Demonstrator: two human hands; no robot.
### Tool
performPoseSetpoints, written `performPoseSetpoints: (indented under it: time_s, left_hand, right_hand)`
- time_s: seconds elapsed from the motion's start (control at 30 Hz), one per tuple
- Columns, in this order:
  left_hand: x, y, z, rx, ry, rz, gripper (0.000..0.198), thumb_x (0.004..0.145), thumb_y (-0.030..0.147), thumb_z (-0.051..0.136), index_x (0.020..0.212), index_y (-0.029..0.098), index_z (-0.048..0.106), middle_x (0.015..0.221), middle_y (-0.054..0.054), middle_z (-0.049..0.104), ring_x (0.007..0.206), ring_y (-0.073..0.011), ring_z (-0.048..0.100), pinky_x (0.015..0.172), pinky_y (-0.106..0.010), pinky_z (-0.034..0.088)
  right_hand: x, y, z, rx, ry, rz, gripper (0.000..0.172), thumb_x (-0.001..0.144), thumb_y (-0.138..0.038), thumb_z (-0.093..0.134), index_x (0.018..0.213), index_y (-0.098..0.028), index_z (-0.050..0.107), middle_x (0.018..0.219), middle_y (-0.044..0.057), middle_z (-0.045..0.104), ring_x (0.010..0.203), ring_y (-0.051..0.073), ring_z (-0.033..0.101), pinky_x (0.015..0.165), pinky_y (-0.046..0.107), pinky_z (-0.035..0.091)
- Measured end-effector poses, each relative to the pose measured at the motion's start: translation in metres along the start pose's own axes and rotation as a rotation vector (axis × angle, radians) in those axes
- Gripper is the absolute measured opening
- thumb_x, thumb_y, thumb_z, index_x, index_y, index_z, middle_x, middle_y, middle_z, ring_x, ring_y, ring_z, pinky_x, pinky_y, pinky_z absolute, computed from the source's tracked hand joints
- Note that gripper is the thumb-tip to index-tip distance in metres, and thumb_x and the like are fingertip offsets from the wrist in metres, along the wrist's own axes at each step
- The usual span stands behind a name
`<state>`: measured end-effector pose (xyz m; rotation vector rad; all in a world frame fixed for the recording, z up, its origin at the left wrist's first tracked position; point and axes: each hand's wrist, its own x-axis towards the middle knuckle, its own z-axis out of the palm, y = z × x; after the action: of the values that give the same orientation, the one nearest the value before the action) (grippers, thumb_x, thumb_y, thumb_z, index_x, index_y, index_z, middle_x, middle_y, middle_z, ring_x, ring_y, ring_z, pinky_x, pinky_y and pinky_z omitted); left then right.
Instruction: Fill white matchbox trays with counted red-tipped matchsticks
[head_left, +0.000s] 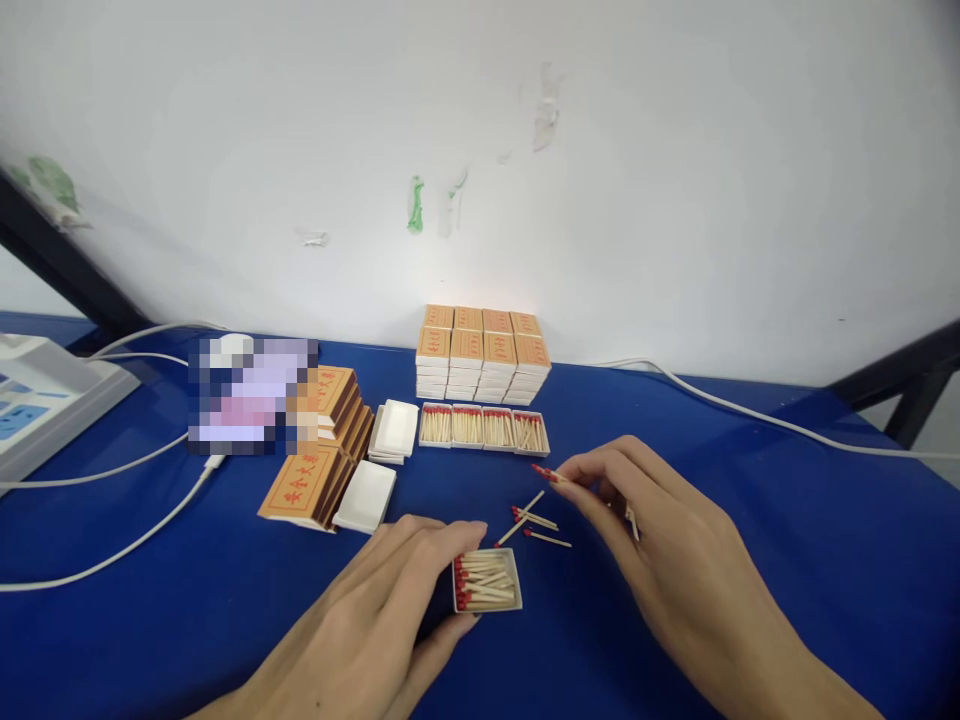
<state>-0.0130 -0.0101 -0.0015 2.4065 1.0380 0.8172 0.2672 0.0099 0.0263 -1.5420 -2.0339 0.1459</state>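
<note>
My left hand (390,610) grips a white matchbox tray (517,592) between thumb and fingers at its left end. Red-tipped matches (484,582) fill that tray, their heads mostly to the left. To the right, my right hand (660,530) pinches a few matches (550,474) between thumb and fingertips, red heads pointing left. More match ends show under its curled fingers. Several loose matches (536,520) lie on the blue table between my hands. Behind them stands a row of filled trays (481,428), side by side.
Stacked closed matchboxes (484,350) stand by the wall. Orange matchbox sleeves (304,485) and empty white trays (367,495) sit at left. Farther left are a blurred phone-like object (255,395), a charging cable (180,510) and a power strip (45,400). Another cable (750,415) crosses the right side.
</note>
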Motion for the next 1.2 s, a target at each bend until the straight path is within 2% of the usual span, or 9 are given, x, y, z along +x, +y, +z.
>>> performPoseSetpoints:
  time_s: [0.2, 0.33, 0.43, 0.57, 0.67, 0.77, 0.93, 1.07, 1.2]
  left_hand:
    - [-0.001, 0.000, 0.004, 0.029, 0.062, 0.004, 0.038, 0.121, 0.029, 0.053, 0.159, 0.030, 0.049, 0.134, -0.003, 0.077, 0.119, -0.0197, 0.080, 0.105, -0.031, 0.068]
    - [0.002, 0.002, 0.003, 0.055, 0.071, 0.041, 0.034, 0.123, 0.030, 0.049, 0.157, 0.027, 0.051, 0.132, -0.003, 0.079, 0.117, -0.0186, 0.081, 0.104, -0.029, 0.067]
    - [0.003, 0.004, 0.002, 0.061, 0.076, 0.057, 0.032, 0.125, 0.034, 0.043, 0.155, 0.027, 0.052, 0.128, -0.003, 0.080, 0.112, -0.0182, 0.082, 0.100, -0.028, 0.069]
    - [0.002, 0.005, 0.003, 0.063, 0.047, 0.022, 0.032, 0.125, 0.037, 0.044, 0.156, 0.030, 0.050, 0.129, -0.001, 0.080, 0.113, -0.0177, 0.082, 0.101, -0.029, 0.068]
    - [-0.001, 0.003, 0.005, 0.047, 0.052, 0.000, 0.036, 0.125, 0.040, 0.048, 0.160, 0.031, 0.047, 0.133, -0.001, 0.079, 0.117, -0.0181, 0.081, 0.105, -0.030, 0.067]
    - [-0.004, 0.000, 0.005, 0.027, 0.056, -0.025, 0.039, 0.123, 0.041, 0.051, 0.161, 0.033, 0.047, 0.136, -0.002, 0.077, 0.121, -0.0189, 0.080, 0.106, -0.030, 0.067]
    - [-0.004, -0.003, 0.006, -0.004, 0.043, -0.063, 0.044, 0.121, 0.035, 0.057, 0.163, 0.036, 0.046, 0.134, -0.001, 0.077, 0.119, -0.0210, 0.081, 0.104, -0.033, 0.069]
    - [-0.007, -0.002, 0.005, -0.038, 0.019, -0.059, 0.050, 0.117, 0.026, 0.061, 0.164, 0.036, 0.045, 0.138, -0.002, 0.077, 0.121, -0.0221, 0.080, 0.106, -0.036, 0.069]
    - [-0.009, 0.002, 0.001, -0.065, 0.053, -0.064, 0.051, 0.115, 0.024, 0.064, 0.161, 0.035, 0.048, 0.138, -0.002, 0.076, 0.121, -0.0216, 0.079, 0.105, -0.033, 0.068]
  right_hand:
    - [-0.013, -0.018, 0.009, -0.008, -0.222, -0.383, 0.032, 0.113, -0.008, 0.045, 0.109, -0.027, 0.070, 0.103, 0.005, 0.073, 0.090, 0.020, 0.073, 0.081, 0.031, 0.064]
    - [-0.016, -0.027, 0.012, -0.174, -0.210, -0.572, 0.035, 0.102, 0.005, 0.045, 0.105, -0.020, 0.070, 0.093, 0.006, 0.069, 0.083, 0.023, 0.068, 0.087, 0.038, 0.063]
    - [-0.015, -0.032, 0.013, -0.198, -0.162, -0.612, 0.033, 0.100, 0.007, 0.048, 0.104, -0.016, 0.071, 0.091, 0.006, 0.068, 0.080, 0.023, 0.065, 0.084, 0.039, 0.062]
    - [-0.017, -0.030, 0.019, -0.088, -0.199, -0.554, 0.030, 0.105, 0.003, 0.049, 0.109, -0.017, 0.072, 0.096, 0.007, 0.070, 0.086, 0.022, 0.068, 0.080, 0.035, 0.062]
    - [-0.016, -0.023, 0.017, 0.085, -0.311, -0.394, 0.022, 0.115, -0.011, 0.053, 0.119, -0.022, 0.072, 0.109, 0.006, 0.071, 0.095, 0.018, 0.071, 0.083, 0.029, 0.063]
    - [-0.011, -0.015, 0.008, 0.258, -0.394, -0.230, 0.014, 0.115, -0.020, 0.062, 0.124, -0.027, 0.070, 0.122, 0.004, 0.068, 0.102, 0.015, 0.073, 0.091, 0.027, 0.063]
    - [-0.004, -0.014, -0.002, 0.343, -0.503, -0.093, 0.012, 0.114, -0.021, 0.065, 0.117, -0.030, 0.072, 0.112, -0.001, 0.068, 0.093, 0.012, 0.071, 0.084, 0.024, 0.059]
    - [-0.001, -0.018, -0.003, 0.338, -0.456, -0.064, 0.012, 0.112, -0.022, 0.068, 0.112, -0.030, 0.076, 0.105, -0.002, 0.071, 0.088, 0.012, 0.072, 0.079, 0.023, 0.059]
    - [0.002, -0.011, -0.006, 0.210, -0.233, -0.002, 0.007, 0.111, -0.031, 0.072, 0.113, -0.032, 0.078, 0.103, -0.002, 0.073, 0.085, 0.015, 0.073, 0.077, 0.027, 0.060]
